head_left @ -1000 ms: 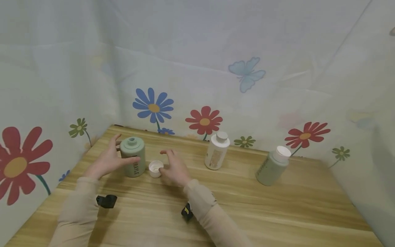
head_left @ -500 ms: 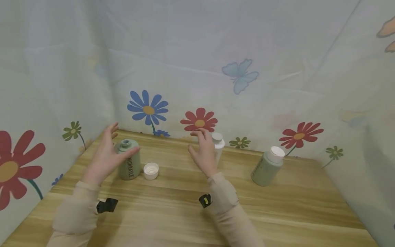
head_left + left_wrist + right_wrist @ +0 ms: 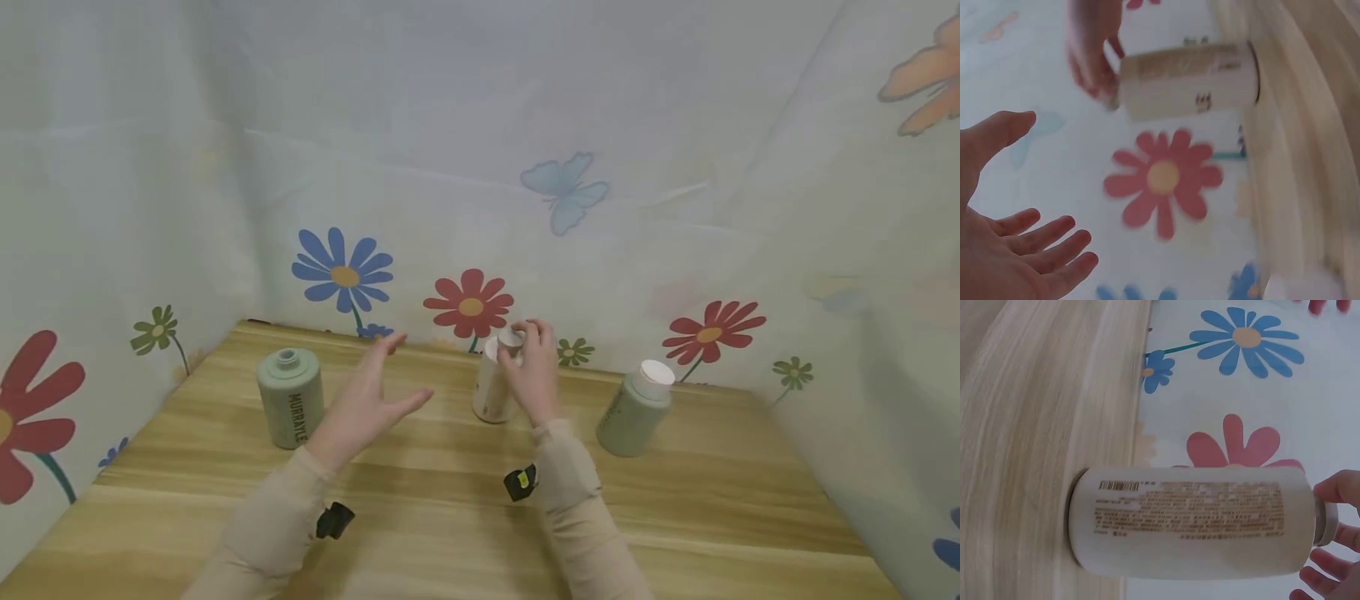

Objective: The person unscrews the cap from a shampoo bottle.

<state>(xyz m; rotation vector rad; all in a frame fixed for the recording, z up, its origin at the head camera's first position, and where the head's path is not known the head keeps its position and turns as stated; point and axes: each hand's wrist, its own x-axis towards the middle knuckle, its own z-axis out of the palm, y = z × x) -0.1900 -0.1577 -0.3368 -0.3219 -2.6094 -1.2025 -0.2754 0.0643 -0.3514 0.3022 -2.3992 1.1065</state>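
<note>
A white bottle (image 3: 491, 390) with printed text stands on the table near the back wall. My right hand (image 3: 536, 375) has thumb and fingers around its grey-white cap (image 3: 1327, 523), as the right wrist view shows up close. My left hand (image 3: 360, 408) is in the air to the left of this bottle, thumb and fingers spread, holding nothing. Left of that hand stands a green bottle (image 3: 288, 400) with a bare, capless neck. The loose white cap is hidden behind my left hand in the head view; a blurred white shape (image 3: 1304, 287) shows low in the left wrist view.
Another green bottle (image 3: 633, 417) with a white cap stands to the right of my right hand. A flower-printed cloth (image 3: 420, 200) hangs behind the wooden table (image 3: 697, 517) and along its sides.
My right hand has left the loose white cap, moved right and taken hold of the white bottle's cap. My left hand has come away from the capless green bottle, moving right.
</note>
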